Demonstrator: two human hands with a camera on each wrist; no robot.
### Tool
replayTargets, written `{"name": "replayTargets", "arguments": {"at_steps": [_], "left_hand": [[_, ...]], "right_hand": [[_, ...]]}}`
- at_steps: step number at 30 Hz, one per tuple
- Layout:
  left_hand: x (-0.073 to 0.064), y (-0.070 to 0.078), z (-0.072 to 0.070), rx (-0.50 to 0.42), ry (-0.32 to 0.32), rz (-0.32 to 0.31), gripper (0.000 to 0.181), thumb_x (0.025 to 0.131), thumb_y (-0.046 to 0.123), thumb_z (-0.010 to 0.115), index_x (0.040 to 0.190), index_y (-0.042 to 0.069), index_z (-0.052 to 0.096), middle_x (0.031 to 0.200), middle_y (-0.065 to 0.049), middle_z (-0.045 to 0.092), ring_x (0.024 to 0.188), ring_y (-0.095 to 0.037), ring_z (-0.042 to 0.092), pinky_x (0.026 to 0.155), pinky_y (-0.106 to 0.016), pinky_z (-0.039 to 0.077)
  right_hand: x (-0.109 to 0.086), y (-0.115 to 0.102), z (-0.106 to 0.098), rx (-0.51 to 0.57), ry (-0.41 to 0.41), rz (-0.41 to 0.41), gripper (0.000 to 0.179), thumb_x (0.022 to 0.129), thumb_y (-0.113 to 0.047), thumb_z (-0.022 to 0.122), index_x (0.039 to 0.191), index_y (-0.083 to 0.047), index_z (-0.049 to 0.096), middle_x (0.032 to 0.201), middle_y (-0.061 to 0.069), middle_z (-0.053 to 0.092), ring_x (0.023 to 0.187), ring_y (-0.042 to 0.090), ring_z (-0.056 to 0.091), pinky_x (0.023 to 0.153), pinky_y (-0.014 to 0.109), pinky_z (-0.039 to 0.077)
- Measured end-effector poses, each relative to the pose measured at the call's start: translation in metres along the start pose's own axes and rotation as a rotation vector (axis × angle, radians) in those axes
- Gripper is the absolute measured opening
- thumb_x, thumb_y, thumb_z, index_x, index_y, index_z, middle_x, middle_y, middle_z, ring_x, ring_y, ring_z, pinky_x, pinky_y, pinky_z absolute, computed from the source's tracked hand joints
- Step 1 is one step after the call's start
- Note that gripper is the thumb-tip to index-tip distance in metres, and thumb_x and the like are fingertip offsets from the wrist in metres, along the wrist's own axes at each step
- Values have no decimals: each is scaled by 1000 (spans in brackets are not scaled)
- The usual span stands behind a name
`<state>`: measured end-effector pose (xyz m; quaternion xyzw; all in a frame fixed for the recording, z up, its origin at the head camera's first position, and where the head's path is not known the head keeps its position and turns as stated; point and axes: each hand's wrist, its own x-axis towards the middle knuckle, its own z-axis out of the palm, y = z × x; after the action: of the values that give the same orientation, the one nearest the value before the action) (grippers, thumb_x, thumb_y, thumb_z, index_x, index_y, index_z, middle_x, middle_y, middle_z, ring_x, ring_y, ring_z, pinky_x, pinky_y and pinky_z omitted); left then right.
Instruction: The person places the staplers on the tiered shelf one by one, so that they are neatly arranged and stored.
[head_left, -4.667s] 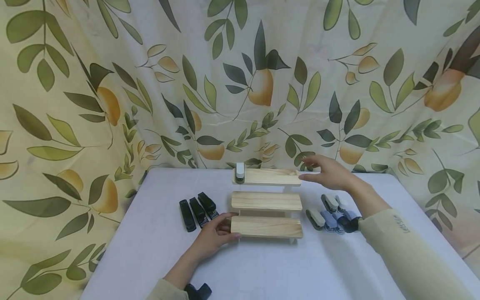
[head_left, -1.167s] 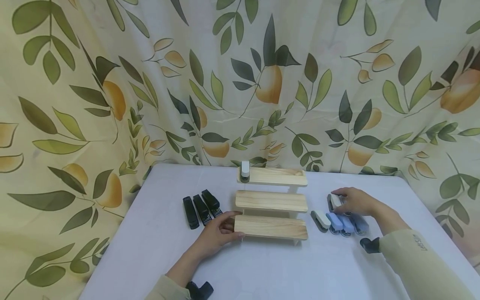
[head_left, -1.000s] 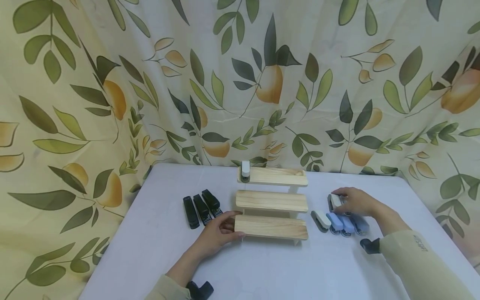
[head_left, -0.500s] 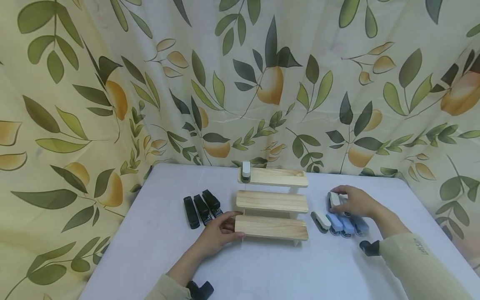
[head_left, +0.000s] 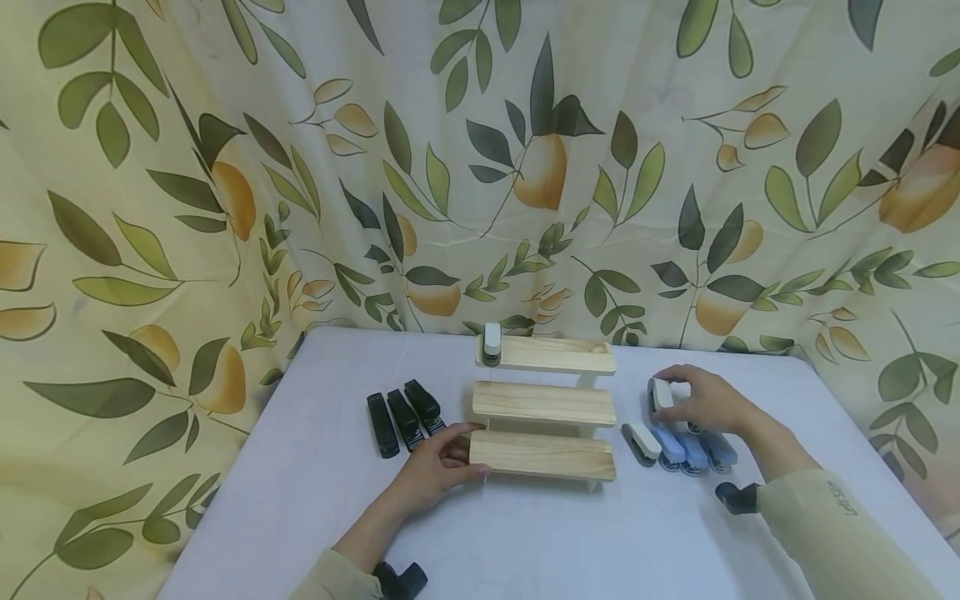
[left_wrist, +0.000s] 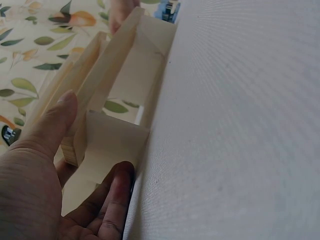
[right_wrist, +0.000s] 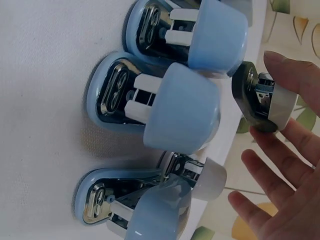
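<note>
My right hand point(head_left: 716, 402) pinches a white stapler with a dark grey base point(right_wrist: 280, 102) between thumb and fingers; in the right wrist view it is raised beside the blue staplers point(right_wrist: 182, 107). At the left end of a three-tier wooden stand point(head_left: 543, 405), my left hand point(head_left: 427, 475) grips the lowest board. In the left wrist view its thumb point(left_wrist: 62, 112) lies on the board and its other fingers point(left_wrist: 117, 195) are beside the white leg point(left_wrist: 117, 140). Another white stapler point(head_left: 492, 343) stands at the left end of the top tier.
Three black staplers point(head_left: 394, 419) lie left of the stand. Right of it, a white stapler point(head_left: 642, 442) lies beside the blue row, with another small white stapler point(right_wrist: 210, 180) behind. A leaf-print curtain point(head_left: 450, 167) hangs along the back edge of the white table point(head_left: 525, 542).
My right hand has gone from the top tier to the right-hand staplers, taken hold of a white one and shifted it slightly up and left. My left hand stays on the stand.
</note>
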<state>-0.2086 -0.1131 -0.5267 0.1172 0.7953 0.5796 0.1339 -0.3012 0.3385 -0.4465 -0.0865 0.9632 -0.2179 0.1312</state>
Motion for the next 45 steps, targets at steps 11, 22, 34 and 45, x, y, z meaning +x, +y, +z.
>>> {"name": "replayTargets", "arguments": {"at_steps": [11, 22, 34, 45], "left_hand": [[1, -1, 0, 9, 1, 6, 61, 88, 38, 83, 144, 37, 57, 122, -5, 66, 103, -17, 66, 86, -26, 56], [2, -3, 0, 24, -1, 14, 62, 88, 40, 83, 144, 35, 57, 121, -4, 66, 102, -15, 67, 86, -25, 56], [1, -4, 0, 28, 1, 11, 63, 87, 43, 83, 144, 37, 57, 121, -2, 66, 103, -15, 67, 87, -26, 57], [1, -4, 1, 24, 4, 18, 64, 87, 40, 84, 145, 35, 57, 121, -4, 66, 102, -14, 67, 86, -24, 57]], "right_hand": [[-2, -8, -1, 6, 49, -48, 76, 87, -40, 82, 145, -2, 53, 147, 33, 50, 133, 57, 47, 99, 76, 45], [-8, -26, -11, 5, 126, -122, 78, 85, -44, 85, 143, -1, 55, 142, 30, 56, 131, 54, 51, 101, 76, 43], [-12, -40, -23, 27, 170, -142, 80, 85, -45, 85, 144, -2, 53, 144, 28, 55, 135, 52, 48, 101, 78, 40], [-18, -62, -35, 53, 178, -174, 84, 86, -45, 84, 148, -1, 49, 147, 28, 51, 136, 52, 46, 104, 79, 37]]}}
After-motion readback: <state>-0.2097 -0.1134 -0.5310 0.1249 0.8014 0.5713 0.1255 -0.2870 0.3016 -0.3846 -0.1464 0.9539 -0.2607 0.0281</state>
